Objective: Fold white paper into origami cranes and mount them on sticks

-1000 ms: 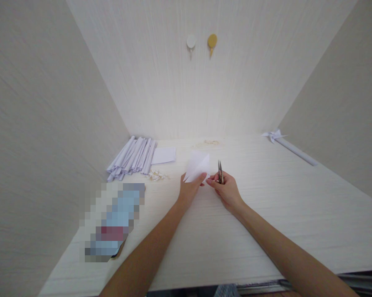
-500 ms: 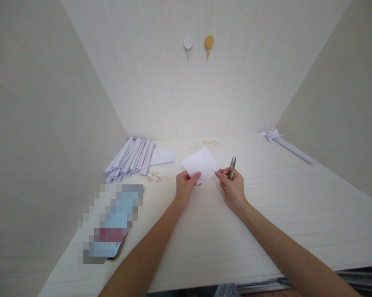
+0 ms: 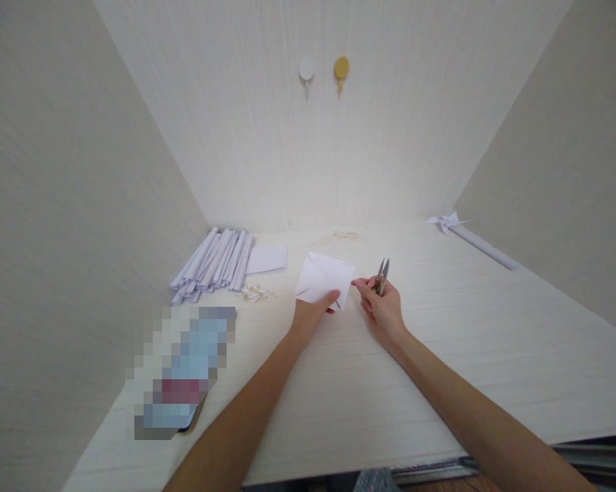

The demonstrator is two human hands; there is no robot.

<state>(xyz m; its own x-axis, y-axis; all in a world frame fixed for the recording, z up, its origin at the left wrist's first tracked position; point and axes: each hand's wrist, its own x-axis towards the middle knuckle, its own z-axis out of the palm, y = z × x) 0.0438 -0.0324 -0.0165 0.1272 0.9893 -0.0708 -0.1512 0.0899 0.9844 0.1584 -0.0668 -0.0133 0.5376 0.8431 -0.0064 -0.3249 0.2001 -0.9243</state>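
My left hand (image 3: 314,311) grips a white square sheet of paper (image 3: 322,275) by its lower edge, thumb on top. Slits run in from the sheet's corners. Close to the paper's right side, my right hand (image 3: 382,304) is closed around a small pair of scissors (image 3: 383,273), blades pointing up and away from me. The right thumb and index finger come together just beside the sheet's edge; whether they touch it I cannot tell.
Rolled paper tubes (image 3: 212,263) are piled at the left, beside flat white paper (image 3: 266,259) and small scattered pieces (image 3: 256,292). A blurred phone (image 3: 189,376) lies front left. A paper pinwheel (image 3: 447,222) on a stick rests far right. Two hooks (image 3: 341,68) hang on the back wall.
The paper has turned in my left hand, so its slits now show toward me. My right fingers have come away from the corner they were pinching; the scissors stay in that hand.
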